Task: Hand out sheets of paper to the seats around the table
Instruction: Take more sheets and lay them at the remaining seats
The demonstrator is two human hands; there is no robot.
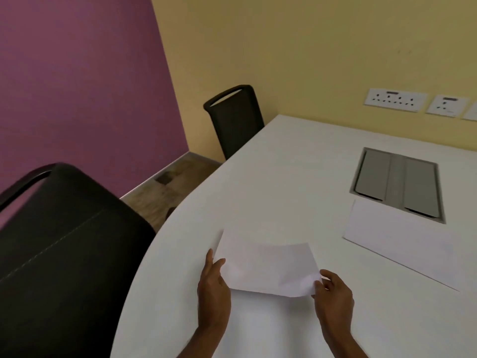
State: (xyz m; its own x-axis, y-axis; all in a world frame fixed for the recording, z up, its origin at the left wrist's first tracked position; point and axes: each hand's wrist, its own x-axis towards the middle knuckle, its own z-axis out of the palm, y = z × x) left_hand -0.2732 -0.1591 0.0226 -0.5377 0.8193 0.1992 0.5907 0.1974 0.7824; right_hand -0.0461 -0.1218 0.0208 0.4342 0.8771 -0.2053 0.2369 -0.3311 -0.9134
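Note:
I hold a white sheet of paper (268,267) low over the white table (296,164), near its curved left edge. My left hand (214,288) grips the sheet's left side, thumb on top. My right hand (333,295) pinches its near right corner, which curls up. A second white sheet (397,244) lies flat on the table to the right, beside the cable hatch. A black chair (62,254) stands at the table's near left. Another black chair (235,120) stands at the far edge.
A grey cable hatch (398,182) is set into the table top at the right. White wall sockets (395,99) sit on the yellow wall behind. A purple wall and a strip of wooden floor (165,192) lie to the left.

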